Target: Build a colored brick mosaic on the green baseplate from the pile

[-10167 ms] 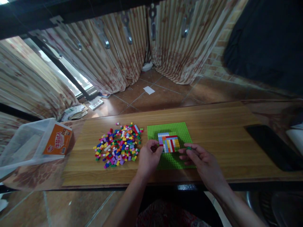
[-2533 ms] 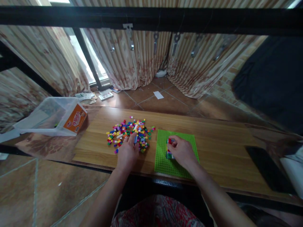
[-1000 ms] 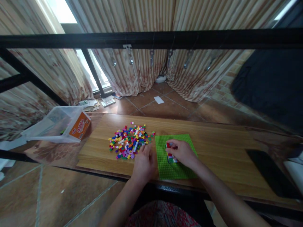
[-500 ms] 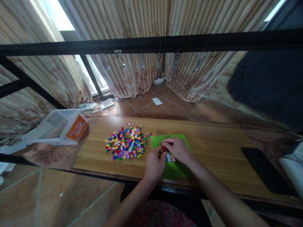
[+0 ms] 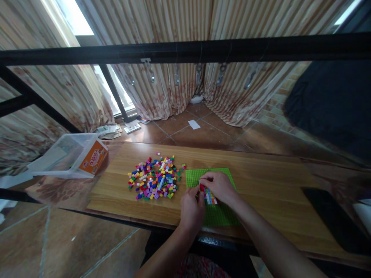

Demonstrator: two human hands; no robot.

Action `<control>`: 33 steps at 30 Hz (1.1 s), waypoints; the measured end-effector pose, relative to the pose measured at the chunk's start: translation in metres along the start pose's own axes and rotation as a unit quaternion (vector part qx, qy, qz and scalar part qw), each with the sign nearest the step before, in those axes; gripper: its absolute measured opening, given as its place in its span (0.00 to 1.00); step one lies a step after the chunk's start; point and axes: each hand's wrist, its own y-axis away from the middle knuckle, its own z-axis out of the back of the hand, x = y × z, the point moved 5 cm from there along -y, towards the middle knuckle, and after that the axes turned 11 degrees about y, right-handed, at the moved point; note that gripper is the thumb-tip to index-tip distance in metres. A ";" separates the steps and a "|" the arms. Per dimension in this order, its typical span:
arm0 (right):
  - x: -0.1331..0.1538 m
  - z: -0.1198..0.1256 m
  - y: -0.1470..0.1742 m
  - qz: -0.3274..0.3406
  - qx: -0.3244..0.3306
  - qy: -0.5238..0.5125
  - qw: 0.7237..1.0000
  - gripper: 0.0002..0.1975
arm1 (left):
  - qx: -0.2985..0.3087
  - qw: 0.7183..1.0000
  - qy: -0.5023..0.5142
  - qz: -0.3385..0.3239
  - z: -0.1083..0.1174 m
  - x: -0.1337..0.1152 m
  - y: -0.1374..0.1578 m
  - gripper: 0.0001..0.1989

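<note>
Both hands meet over a green studded baseplate (image 5: pixel 216 219) on the wooden board. My right hand (image 5: pixel 219 186) reaches in from the right, thumb and finger pinched at a small red toy brick (image 5: pixel 202 188) near the plate's left half. My left hand (image 5: pixel 192 206) is beside it on the left, fingers curled in against the same spot; what its fingertips hold is hidden. Rows of coloured bricks (image 5: pixel 210 197), white, blue and orange among them, sit on the plate between the hands, partly covered by the right hand.
A loose pile of mixed coloured bricks (image 5: pixel 159 181) spreads left of the baseplate. Farther left stands a clear plastic box (image 5: pixel 66 154) with an orange label. A dark flat object (image 5: pixel 333 220) lies at the right end. A black bar (image 5: pixel 185 52) crosses beyond the board.
The red brick, upright between the fingers before, now appears lower, against the row of bricks. Both hands stay close together; the view has shifted slightly.
</note>
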 end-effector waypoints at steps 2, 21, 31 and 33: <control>-0.001 -0.001 -0.001 0.005 0.004 -0.010 1.000 0.07 | -0.006 1.000 0.005 -0.001 0.000 0.000 0.000 0.15; 0.000 -0.001 -0.001 0.010 0.013 -0.017 1.000 0.06 | -0.006 1.000 0.027 0.007 -0.001 0.003 0.000 0.13; -0.035 0.025 0.014 0.026 -0.113 0.041 0.992 0.15 | -0.014 1.000 0.013 0.015 -0.006 0.000 -0.006 0.18; -0.047 0.023 0.027 0.035 -0.152 0.115 0.981 0.16 | -0.014 1.000 0.017 0.017 -0.007 0.002 -0.007 0.19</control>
